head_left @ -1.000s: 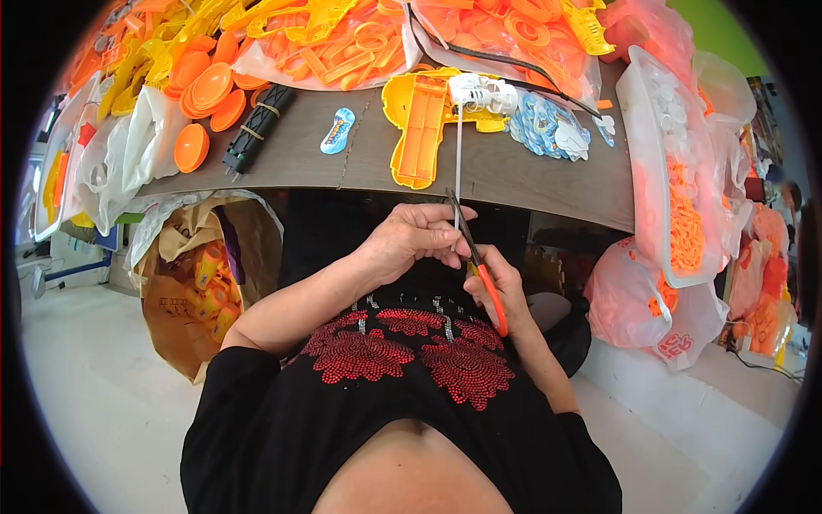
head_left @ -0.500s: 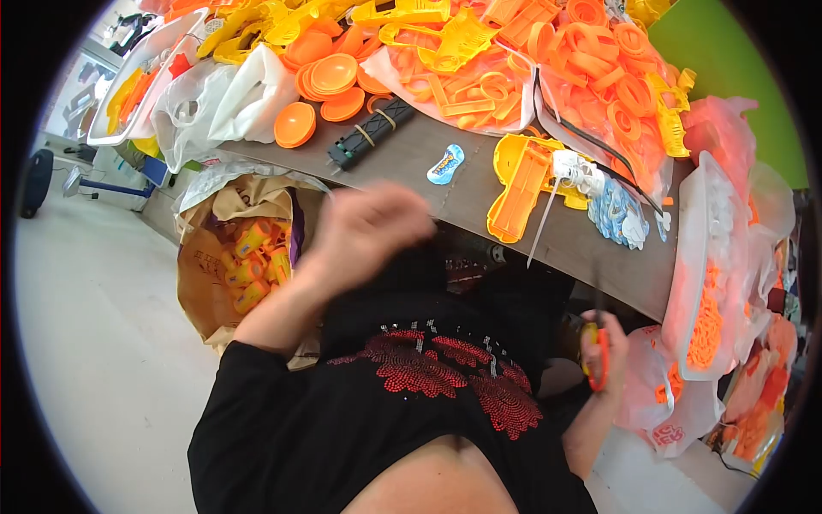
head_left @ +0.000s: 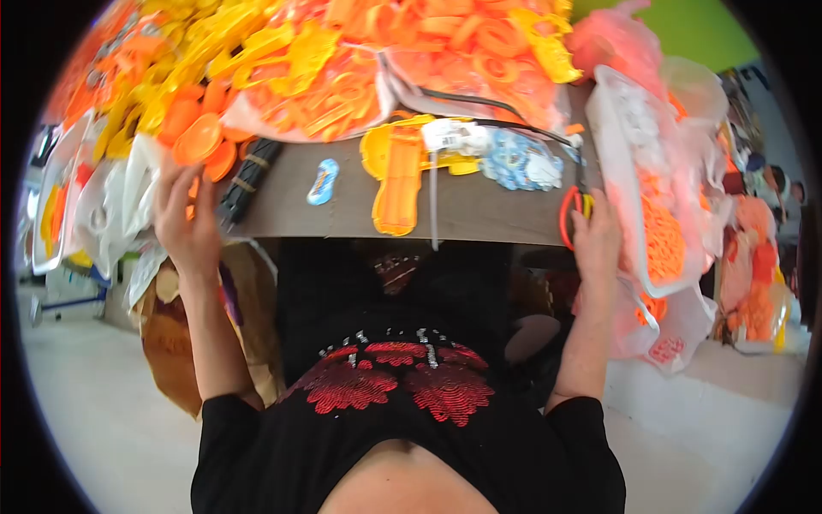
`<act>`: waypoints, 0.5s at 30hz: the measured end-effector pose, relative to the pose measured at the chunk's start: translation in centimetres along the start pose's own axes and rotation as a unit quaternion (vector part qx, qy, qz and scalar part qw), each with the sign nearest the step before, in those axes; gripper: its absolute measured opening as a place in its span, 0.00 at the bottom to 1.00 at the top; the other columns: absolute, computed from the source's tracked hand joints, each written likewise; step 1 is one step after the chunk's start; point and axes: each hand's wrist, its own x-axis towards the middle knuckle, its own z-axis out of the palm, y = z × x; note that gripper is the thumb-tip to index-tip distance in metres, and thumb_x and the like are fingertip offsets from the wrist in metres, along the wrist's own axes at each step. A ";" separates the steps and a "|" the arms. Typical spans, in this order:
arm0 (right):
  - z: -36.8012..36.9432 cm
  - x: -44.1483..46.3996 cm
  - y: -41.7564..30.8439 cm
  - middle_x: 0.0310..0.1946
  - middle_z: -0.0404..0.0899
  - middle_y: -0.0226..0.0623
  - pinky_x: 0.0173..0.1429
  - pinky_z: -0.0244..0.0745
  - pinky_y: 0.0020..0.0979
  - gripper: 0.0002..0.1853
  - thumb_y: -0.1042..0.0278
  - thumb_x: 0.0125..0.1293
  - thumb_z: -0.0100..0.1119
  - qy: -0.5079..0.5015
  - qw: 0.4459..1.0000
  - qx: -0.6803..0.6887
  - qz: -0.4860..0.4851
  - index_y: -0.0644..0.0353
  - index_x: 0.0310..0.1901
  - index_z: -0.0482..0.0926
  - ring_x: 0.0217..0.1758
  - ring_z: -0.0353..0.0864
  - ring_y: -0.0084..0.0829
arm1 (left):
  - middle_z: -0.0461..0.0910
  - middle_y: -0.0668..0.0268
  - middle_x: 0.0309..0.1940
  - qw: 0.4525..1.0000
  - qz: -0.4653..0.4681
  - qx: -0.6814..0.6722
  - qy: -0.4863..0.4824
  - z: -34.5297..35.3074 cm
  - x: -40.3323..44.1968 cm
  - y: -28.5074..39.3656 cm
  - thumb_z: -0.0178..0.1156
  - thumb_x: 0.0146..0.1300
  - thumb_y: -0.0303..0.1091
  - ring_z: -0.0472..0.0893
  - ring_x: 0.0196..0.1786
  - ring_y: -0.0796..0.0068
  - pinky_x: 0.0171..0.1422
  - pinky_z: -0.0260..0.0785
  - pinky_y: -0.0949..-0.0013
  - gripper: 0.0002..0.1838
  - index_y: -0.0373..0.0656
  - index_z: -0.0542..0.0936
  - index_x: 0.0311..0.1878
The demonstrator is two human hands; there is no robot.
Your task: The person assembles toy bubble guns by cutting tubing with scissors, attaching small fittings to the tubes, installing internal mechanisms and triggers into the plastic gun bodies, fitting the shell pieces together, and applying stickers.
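Note:
My left hand (head_left: pixel 187 224) is at the left end of the table, fingers apart. Its fingertips are at a pile of orange round cups (head_left: pixel 198 140), and a bit of orange shows between the fingers; whether they touch it I cannot tell. My right hand (head_left: pixel 597 233) is at the right front edge with its fingers on red-and-yellow-handled scissors (head_left: pixel 566 216), whose dark blades point away from me. Between my hands lie a blue sticker (head_left: pixel 323 182), an orange plastic part (head_left: pixel 398 184) on a yellow shell (head_left: pixel 374 152), and a heap of blue stickers (head_left: pixel 521 163).
A black bar (head_left: pixel 250 182) bound with bands lies beside my left hand. Orange and yellow plastic parts (head_left: pixel 445 43) are heaped at the back. A white bin (head_left: pixel 629 248) stands right, a paper bag (head_left: pixel 167 343) below left. A white strip (head_left: pixel 434 201) overhangs the edge.
My left hand has moved from above the paper bag up to the orange cups. My right hand has raised the scissors from beside my lap to the table edge. The view has shifted right.

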 end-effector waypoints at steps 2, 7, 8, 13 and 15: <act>-0.4 -0.5 -1.6 0.44 0.75 0.50 0.52 0.69 0.41 0.18 0.72 0.58 0.58 0.045 0.997 0.008 -0.064 0.66 0.51 0.72 0.48 0.75 0.48 | 0.78 0.56 0.40 0.980 0.169 -0.064 -0.086 2.0 -1.7 5.0 0.60 0.51 0.20 0.77 0.44 0.53 0.50 0.69 0.56 0.10 0.37 0.80 0.39; -3.5 0.5 -1.7 0.37 0.78 0.43 0.46 0.72 0.34 0.10 0.70 0.60 0.57 0.155 0.979 0.109 -0.071 0.65 0.41 0.77 0.40 0.79 0.39 | 0.73 0.60 0.54 0.839 0.420 -0.061 -0.339 6.8 -4.1 10.6 0.56 0.46 0.24 0.66 0.64 0.55 0.68 0.52 0.47 0.19 0.40 0.79 0.45; -4.6 1.9 -0.5 0.36 0.79 0.43 0.44 0.72 0.32 0.10 0.69 0.60 0.56 0.181 0.977 0.102 -0.056 0.65 0.40 0.78 0.39 0.80 0.37 | 0.72 0.60 0.55 0.817 0.449 -0.048 -0.360 7.8 -4.1 10.9 0.55 0.47 0.25 0.65 0.65 0.55 0.69 0.50 0.46 0.19 0.39 0.78 0.46; -8.8 12.2 8.0 0.32 0.81 0.45 0.44 0.73 0.33 0.10 0.68 0.59 0.54 0.071 0.997 -0.018 0.011 0.64 0.37 0.80 0.39 0.81 0.36 | 0.75 0.62 0.42 0.775 0.500 -0.061 -0.381 10.8 -3.9 11.8 0.55 0.49 0.29 0.69 0.56 0.61 0.69 0.50 0.46 0.15 0.36 0.78 0.41; -6.8 14.9 10.7 0.36 0.80 0.47 0.46 0.73 0.34 0.11 0.69 0.57 0.55 -0.047 0.998 0.022 -0.031 0.64 0.40 0.80 0.41 0.80 0.38 | 0.74 0.64 0.38 0.768 0.500 -0.068 -0.394 11.1 -3.5 12.2 0.56 0.47 0.28 0.70 0.52 0.63 0.68 0.52 0.47 0.14 0.37 0.78 0.39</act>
